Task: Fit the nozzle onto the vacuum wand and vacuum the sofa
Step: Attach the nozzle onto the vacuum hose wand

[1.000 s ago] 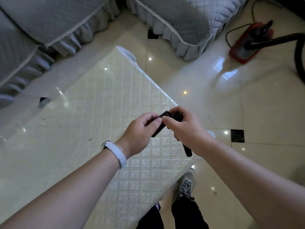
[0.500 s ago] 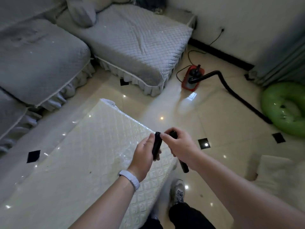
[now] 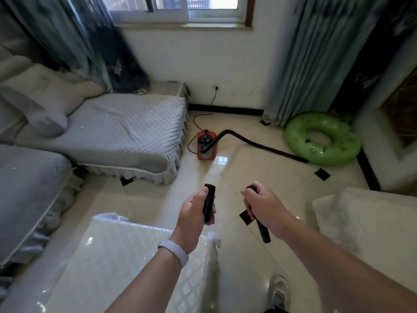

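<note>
Gripping short black tube (image 3: pixel 209 199) upright in left hand (image 3: pixel 193 214), fingers curled round it. Clutching second black tube (image 3: pixel 263 232) in right hand (image 3: pixel 265 208), lower end pointing down. Holding tubes apart, unjoined. Noting red vacuum (image 3: pixel 207 152) with hose (image 3: pixel 259 145) lying on floor beyond, beside grey sofa (image 3: pixel 126 132).
</note>
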A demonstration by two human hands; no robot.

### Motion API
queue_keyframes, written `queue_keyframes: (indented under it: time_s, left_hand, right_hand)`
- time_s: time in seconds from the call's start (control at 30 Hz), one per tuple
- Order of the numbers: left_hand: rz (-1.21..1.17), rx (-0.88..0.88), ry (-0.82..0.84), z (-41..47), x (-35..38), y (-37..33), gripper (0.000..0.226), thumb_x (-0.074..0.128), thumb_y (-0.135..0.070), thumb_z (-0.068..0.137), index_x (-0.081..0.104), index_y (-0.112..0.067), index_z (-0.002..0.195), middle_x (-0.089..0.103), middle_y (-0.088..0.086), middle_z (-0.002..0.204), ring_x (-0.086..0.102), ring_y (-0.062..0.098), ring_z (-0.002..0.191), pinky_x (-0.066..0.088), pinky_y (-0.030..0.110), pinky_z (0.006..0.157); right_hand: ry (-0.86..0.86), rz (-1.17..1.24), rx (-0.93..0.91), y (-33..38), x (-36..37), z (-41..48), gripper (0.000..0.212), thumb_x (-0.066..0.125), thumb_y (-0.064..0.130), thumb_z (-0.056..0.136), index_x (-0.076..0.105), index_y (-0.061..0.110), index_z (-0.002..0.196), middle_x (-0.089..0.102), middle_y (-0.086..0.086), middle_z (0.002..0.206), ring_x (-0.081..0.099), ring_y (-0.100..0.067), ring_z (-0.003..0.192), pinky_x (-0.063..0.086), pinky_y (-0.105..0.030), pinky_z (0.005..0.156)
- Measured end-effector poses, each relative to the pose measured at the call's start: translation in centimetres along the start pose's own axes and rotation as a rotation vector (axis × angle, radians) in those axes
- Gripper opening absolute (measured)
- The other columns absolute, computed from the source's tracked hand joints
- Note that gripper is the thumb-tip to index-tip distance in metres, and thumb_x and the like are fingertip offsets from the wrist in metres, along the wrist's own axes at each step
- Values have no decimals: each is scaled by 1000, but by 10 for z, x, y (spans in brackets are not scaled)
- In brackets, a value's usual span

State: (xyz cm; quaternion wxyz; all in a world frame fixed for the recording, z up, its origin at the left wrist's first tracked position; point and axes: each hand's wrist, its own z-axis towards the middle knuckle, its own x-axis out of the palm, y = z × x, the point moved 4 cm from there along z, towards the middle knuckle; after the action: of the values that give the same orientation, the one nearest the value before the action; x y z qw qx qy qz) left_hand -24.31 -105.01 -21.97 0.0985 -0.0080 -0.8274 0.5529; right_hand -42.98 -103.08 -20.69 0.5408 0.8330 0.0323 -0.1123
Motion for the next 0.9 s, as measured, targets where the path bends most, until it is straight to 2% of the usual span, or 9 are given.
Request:
queue_keyframes:
  time_s: [0.07, 0.17, 0.37, 0.5, 0.63, 0.8, 0.9]
  left_hand:
    - [24, 21, -3, 13, 33, -13, 51, 53, -49, 88, 61, 0, 101, 59, 8, 67, 51, 20, 52, 42, 30, 53]
    - [31, 27, -4, 30, 90, -27, 42, 48, -40, 102, 61, 0, 101, 59, 7, 66, 52, 19, 53, 43, 30, 53]
    - [57, 55, 18, 70, 208, -47, 39, 50, -39, 102, 63, -2, 102, 60, 10, 70, 54, 19, 56, 44, 33, 58]
    - [66, 81, 43, 85, 268, -62, 40, 49, -36, 102, 61, 1, 107, 61, 8, 70, 54, 20, 58, 43, 35, 60]
    - [142, 125, 75, 101, 303, -76, 45, 47, -34, 103, 59, 8, 109, 61, 12, 71, 53, 23, 56, 43, 35, 59]
    - [150, 139, 97, 132, 325, -93, 45, 46, -37, 104, 61, 6, 107, 60, 12, 72, 53, 23, 57, 44, 34, 59]
    - [133, 134, 105, 160, 333, -100, 40, 46, -35, 104, 63, 0, 98, 60, 11, 70, 53, 23, 56, 44, 34, 58]
  right_hand:
    - [-19, 17, -52, 6, -35, 3, 23, 55, 25, 96, 55, 2, 93, 55, -6, 69, 48, -18, 57, 44, -36, 59]
    - [-76, 27, -139, 16, -93, 11, 21, 59, 31, 96, 60, 11, 89, 57, -3, 68, 54, -15, 56, 48, -33, 57]
    - [-107, 28, -203, 20, -215, 41, 24, 59, 33, 96, 59, 10, 90, 52, -2, 63, 50, -16, 56, 45, -32, 54]
    - [-141, 2, -198, 24, -277, 60, 32, 58, 47, 85, 59, 15, 86, 52, 3, 61, 47, -16, 56, 42, -33, 58]
    - [-157, 0, -219, 35, -312, 74, 49, 52, 54, 75, 54, 6, 84, 49, -1, 61, 45, -18, 56, 41, -38, 58]
    - [-195, -23, -211, 40, -334, 101, 40, 51, 51, 76, 52, 11, 79, 49, -2, 65, 46, -19, 60, 41, -39, 60]
    - [-223, -18, -196, 46, -342, 122, 45, 50, 48, 77, 49, 4, 85, 49, -4, 67, 44, -19, 61, 40, -39, 60]
